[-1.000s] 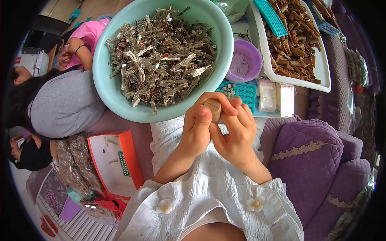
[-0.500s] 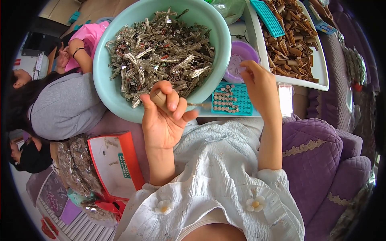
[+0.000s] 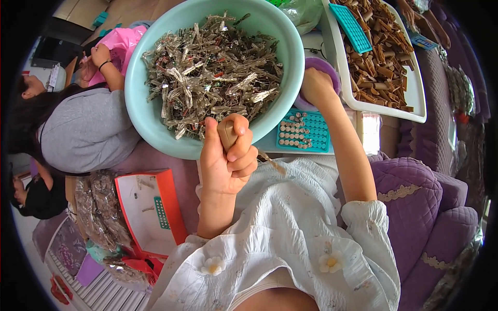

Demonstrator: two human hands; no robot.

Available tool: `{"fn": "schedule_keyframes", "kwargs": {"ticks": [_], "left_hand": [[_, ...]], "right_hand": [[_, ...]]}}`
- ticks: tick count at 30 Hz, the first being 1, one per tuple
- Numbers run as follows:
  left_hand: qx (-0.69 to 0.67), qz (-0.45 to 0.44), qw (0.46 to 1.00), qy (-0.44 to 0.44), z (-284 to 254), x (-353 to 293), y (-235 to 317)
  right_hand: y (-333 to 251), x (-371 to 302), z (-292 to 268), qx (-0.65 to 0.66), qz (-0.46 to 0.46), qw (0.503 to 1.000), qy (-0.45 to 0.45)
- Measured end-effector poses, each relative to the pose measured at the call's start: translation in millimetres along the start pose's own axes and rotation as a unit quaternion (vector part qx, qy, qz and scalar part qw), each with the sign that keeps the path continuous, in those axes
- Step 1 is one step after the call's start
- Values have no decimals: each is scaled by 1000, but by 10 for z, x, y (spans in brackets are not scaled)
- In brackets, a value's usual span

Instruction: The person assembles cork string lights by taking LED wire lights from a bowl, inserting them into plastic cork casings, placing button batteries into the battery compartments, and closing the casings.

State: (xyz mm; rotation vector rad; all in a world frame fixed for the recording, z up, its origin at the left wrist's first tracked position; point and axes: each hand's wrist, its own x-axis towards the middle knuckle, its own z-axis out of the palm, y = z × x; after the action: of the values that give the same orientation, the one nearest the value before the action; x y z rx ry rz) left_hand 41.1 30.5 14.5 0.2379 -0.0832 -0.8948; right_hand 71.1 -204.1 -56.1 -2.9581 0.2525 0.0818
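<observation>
My left hand (image 3: 226,160) is closed round a small tan plastic casing (image 3: 227,135), held in front of the large mint-green basin (image 3: 137,98). A thin wire bundle (image 3: 273,163) trails from that hand to the right. My right hand (image 3: 317,89) reaches into a purple bowl (image 3: 335,78), its fingers hidden inside. Just below the bowl lies a teal grid tray (image 3: 319,129), its left part filled with several round silver button cells (image 3: 291,136). Bundles of clear light-string wire (image 3: 207,72) heap up in the basin.
A white tub (image 3: 419,106) at the far right holds brown plastic casings (image 3: 378,67), with another teal tray (image 3: 351,28) on them. An open red-and-white box (image 3: 148,228) stands at the left. Beyond it sits a person in grey (image 3: 85,129). A purple quilted seat (image 3: 410,202) is at the right.
My right hand has gone down into the purple bowl. My left hand has moved slightly right, its fingers curled tighter round the casing, and the wire bundle now hangs lower.
</observation>
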Motion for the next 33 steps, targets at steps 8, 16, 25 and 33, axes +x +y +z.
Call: {"fn": "schedule_keyframes", "kwargs": {"ticks": [8,16,25,33], "left_hand": [[33,-36,999,5,49,30,-45],[45,-77,996,-10,54,64,-121],[38,-74,996,21,19,71,-153],[45,-75,996,34,1,90,-185]], "right_hand": [[-53,-237,-385,149,25,976,156],[29,-390,-614,262,75,950,153],[20,-423,-686,317,97,929,162],[22,-422,-611,325,49,913,241]]}}
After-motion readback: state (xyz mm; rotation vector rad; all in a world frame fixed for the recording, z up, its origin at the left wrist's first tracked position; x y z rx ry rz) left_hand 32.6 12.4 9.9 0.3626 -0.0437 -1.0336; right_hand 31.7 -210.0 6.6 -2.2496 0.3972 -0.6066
